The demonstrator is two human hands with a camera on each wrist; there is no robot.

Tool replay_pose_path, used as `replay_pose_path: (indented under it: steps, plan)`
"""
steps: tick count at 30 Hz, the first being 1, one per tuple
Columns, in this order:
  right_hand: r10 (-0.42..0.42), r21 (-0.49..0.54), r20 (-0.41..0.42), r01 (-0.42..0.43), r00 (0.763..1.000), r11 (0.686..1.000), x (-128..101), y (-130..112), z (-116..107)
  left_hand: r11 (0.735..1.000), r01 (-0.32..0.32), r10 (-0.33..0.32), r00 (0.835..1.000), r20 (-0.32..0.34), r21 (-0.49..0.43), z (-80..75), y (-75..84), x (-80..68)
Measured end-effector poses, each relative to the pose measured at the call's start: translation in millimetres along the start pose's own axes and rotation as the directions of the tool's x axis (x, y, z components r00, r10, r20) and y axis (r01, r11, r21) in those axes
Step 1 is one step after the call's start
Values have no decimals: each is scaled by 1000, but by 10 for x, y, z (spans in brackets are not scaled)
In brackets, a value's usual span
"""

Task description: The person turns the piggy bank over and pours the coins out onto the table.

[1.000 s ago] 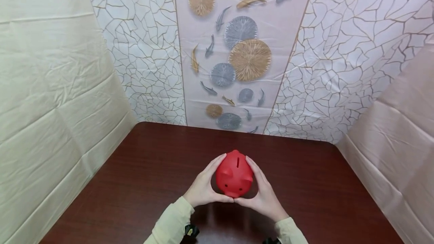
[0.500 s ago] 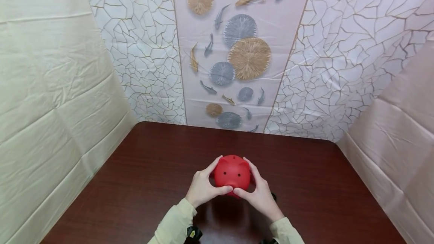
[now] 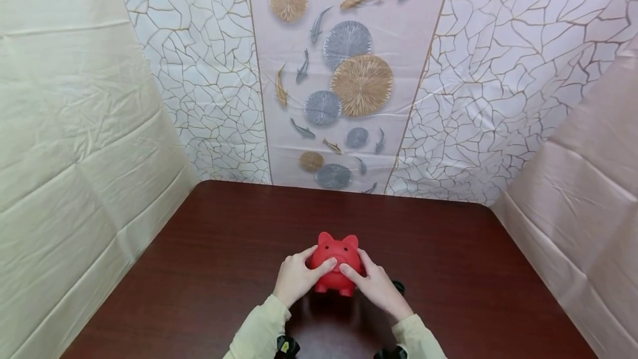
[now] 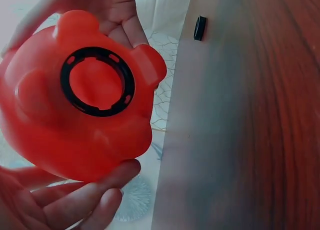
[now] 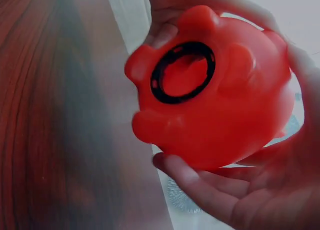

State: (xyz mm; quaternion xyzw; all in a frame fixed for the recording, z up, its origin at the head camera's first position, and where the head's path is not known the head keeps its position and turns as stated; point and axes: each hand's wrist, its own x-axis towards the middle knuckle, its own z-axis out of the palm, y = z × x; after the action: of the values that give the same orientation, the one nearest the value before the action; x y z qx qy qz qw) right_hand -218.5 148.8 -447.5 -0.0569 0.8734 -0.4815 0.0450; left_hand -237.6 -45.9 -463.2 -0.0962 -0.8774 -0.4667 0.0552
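A red piggy bank (image 3: pixel 335 278) is held between both hands over the table, its snout toward the head camera and its front feet pointing down. My left hand (image 3: pixel 295 278) grips one side of it and my right hand (image 3: pixel 377 288) the other, both thumbs on its front near the snout. In the left wrist view the belly shows a round hole edged by a black ring (image 4: pixel 66 79), with the red inside visible through it. A small black round cap (image 4: pixel 200 28) lies on the table, partly hidden behind my right hand in the head view.
The dark brown wooden table (image 3: pixel 224 237) spreads out under the hands. A patterned cloth backdrop (image 3: pixel 324 60) hangs behind it, with pale cloth sheets (image 3: pixel 75 181) on either side. Black wrist devices (image 3: pixel 286 346) sit below both forearms.
Both hands have tipped the piggy bank back: its slotted top has turned out of sight, and its face and front feet have come up into view. The black cap now shows beside my right hand.
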Motion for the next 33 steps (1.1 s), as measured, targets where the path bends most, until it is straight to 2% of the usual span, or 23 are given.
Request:
replay_pose_path:
  steps: [3,9,12,15,18,23,28,33]
  plan:
    - [32,-36,36,-30,999,999,32,-17,4,999,31,-31,999,-15,25,7,2,9]
    - [51,-124,25,-48,998,991,82,-70,3,996,77,-76,997,-19,45,0,9,29]
    - [45,-151,34,-39,998,988,83,-77,-18,998,61,-62,998,4,30,8,-29,38]
    - [-1,-166,55,10,998,986,66,-49,-71,1000,-2,2,999,39,-1,4,-72,35]
    - [-108,-150,100,122,989,981,44,12,-151,996,-74,77,995,61,-41,-12,-93,4]
    - [-310,-108,150,328,939,939,14,110,-238,976,-186,195,977,85,-110,-39,-115,-60]
    - [-425,-133,79,432,902,892,1,141,-249,956,-246,266,957,117,-162,-55,-118,-65]
    - [-514,-173,9,508,858,844,-5,143,-235,925,-316,348,927,139,-211,-58,-122,-71]
